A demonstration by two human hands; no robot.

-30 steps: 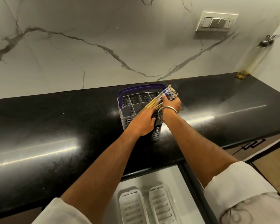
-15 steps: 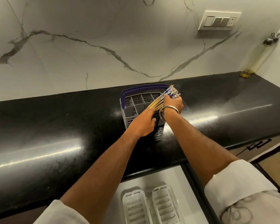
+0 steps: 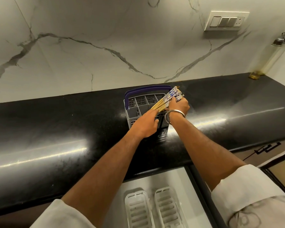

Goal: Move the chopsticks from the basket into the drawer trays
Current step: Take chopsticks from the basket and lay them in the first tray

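Observation:
A grey cutlery basket [image 3: 135, 111] with a purple handle stands on the black counter. A bundle of yellow chopsticks [image 3: 164, 100] with blue-patterned tops leans out of its right side. My right hand [image 3: 179, 105] grips the bundle near the patterned ends. My left hand [image 3: 146, 123] rests on the basket's front rim, with its fingers reaching toward the chopsticks' lower part; its fingertips are hidden. Two white slotted trays [image 3: 138, 209] [image 3: 169, 206] lie in the open drawer below the counter edge.
The black counter [image 3: 56, 129] runs left and right under a marble wall. A tall oil bottle [image 3: 270, 56] stands in the far right corner. A switch plate [image 3: 226, 21] is on the wall. Cabinet fronts lie to the lower right.
The hands and chopsticks hold nearly the same pose; the bundle looks slightly more raised and tilted right. The view shifted a little.

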